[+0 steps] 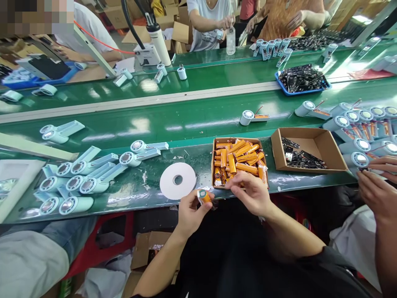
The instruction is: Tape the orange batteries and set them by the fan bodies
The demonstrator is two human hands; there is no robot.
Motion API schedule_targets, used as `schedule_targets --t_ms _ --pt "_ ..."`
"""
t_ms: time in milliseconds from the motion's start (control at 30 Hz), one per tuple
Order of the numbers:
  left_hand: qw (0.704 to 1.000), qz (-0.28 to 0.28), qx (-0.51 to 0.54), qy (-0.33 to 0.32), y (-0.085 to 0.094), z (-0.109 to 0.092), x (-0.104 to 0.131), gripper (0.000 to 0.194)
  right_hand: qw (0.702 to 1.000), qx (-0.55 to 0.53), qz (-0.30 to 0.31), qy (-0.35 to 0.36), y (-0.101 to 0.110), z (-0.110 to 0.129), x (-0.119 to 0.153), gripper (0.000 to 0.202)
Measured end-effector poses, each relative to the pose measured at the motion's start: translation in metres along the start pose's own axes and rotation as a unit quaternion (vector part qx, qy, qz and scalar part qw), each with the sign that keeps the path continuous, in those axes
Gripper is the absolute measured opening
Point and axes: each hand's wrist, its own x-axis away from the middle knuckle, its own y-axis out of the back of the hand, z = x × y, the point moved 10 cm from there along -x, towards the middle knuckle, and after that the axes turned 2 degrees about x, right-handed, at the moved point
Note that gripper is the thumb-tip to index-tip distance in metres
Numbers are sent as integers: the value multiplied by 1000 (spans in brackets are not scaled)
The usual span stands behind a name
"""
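My left hand [191, 213] is closed round an orange-wrapped battery cell [205, 198], whose pale end with a greenish ring tilts up between thumb and fingers. My right hand [252, 193] hovers at the near edge of a cardboard box [214, 165], fingers stretched loosely and apart, with nothing visible between them. Inside that box lie many orange battery cells [232, 163], some with white ends. Just left of it, a white disc-shaped roll [169, 182] with a grey core lies flat on the green bench [130, 192].
Another open box [310, 166] with black strips stands to the right. Light-blue fan housings [76, 205] crowd the left, and more [356, 145] the right. A blue tray [281, 87] sits across the belt [139, 128]. A co-worker's hands [376, 186] work at far right.
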Motion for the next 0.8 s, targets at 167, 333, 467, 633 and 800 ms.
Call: schedule_targets --t_ms 167,333,467,633,800 --pt "998 6 4 -70 1 -29 -4 35 983 100 153 9 -31 9 -10 75" --pt "995 27 -41 -83 -11 -36 -7 39 975 32 211 70 -58 20 -6 56" --pt "993 26 -50 -101 -12 -34 -4 42 977 -9 207 41 -59 12 -4 56" --pt "992 35 -45 -116 -17 -36 -1 46 985 -51 160 26 -50 6 -6 42" --pt "996 38 -47 -70 -17 -26 -2 59 992 -6 127 2 -44 3 -3 31"
